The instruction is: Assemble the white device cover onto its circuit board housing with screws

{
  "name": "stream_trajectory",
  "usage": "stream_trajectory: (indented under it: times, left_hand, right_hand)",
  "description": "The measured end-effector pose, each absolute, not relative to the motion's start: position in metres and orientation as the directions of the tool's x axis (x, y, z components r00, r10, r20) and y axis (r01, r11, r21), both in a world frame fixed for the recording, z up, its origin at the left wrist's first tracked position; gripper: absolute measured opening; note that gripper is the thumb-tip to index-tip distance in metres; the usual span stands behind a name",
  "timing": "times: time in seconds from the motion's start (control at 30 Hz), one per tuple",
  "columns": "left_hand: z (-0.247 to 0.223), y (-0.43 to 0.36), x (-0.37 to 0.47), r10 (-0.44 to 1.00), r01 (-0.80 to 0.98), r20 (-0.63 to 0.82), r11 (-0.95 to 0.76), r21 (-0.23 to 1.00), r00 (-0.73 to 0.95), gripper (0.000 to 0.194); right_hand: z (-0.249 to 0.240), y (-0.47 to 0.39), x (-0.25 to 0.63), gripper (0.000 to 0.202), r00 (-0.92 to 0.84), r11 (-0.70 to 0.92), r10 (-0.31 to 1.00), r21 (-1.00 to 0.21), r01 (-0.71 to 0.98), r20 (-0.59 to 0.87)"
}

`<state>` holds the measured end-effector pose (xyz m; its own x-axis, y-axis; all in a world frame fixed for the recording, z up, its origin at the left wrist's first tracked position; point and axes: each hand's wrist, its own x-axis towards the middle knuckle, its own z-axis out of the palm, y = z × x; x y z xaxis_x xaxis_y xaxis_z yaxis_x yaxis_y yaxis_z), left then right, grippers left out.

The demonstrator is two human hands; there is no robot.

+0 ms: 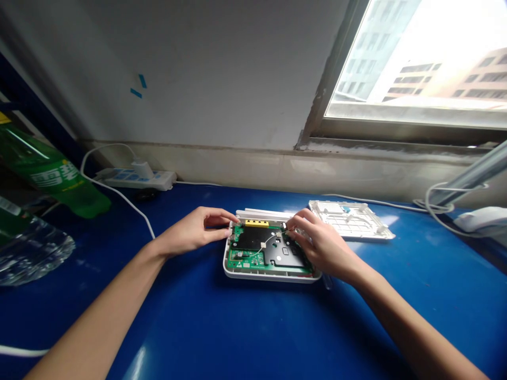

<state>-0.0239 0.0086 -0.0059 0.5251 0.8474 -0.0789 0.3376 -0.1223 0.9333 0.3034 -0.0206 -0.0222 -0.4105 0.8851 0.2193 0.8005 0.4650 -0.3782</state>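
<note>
both forearms run in from the bottom edge, elbows cut off, over the blue table [245, 327]. left hand [194, 230] rests loosely curled, fingertips on the left rim of the opened white router case [253, 273] holding a green circuit board [253, 257]. right hand [322, 245] covers the board's right side, fingers pinched at something too small to identify; detached cover [350, 220] lies just behind.

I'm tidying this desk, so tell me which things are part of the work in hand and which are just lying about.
In use:
- open white case with green circuit board
- left hand at the case's left edge
- right hand, fingertips on the board
- removed white cover, just beside

Lying about:
- green bottle
- power strip
- clear plastic bottle
- white cables
</note>
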Motion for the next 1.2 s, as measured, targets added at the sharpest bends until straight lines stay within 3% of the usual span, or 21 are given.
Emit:
stream_trajectory:
  times: [0.73, 1.2]
  left_hand:
    - [-0.0116, 0.0086, -0.0208, 0.886, 0.324, -0.117, -0.039, 0.945, 0.449, 0.049]
    - [-0.0131, 0.0075, -0.0173, 0.879, 0.337, -0.109, -0.061, 0.94, 0.464, 0.052]
  right_hand:
    - [-0.0224, -0.0227, 0.3003, 0.015, -0.401, 0.463, 0.885, -0.343, 0.817, 0.239]
    - [-0.0173, -0.0278, 0.2962, 0.016, -0.398, 0.427, 0.901, -0.19, 0.884, 0.172]
